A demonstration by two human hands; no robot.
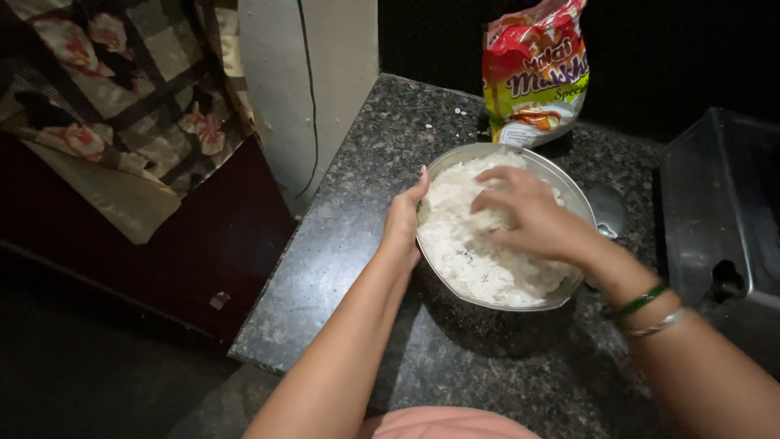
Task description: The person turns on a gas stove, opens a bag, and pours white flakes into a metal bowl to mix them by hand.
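Bowl: steel bowl [569, 191] of white flakes [475, 252], mid worktop [357, 219].
Left hand [404, 223]: its grip closed on the bowl's left rim.
Right hand [532, 219]: fingers spread, pressing down into the flakes.
Far: printed food packet [536, 73] upright behind bowl.
Right: dark sink [715, 203].

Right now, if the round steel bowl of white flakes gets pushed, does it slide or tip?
The round steel bowl would probably slide: polished speckled stone counter. Tipping seems unlikely; it looks wide, and the left hand steadies its rim. The white flakes look loose and might spill.
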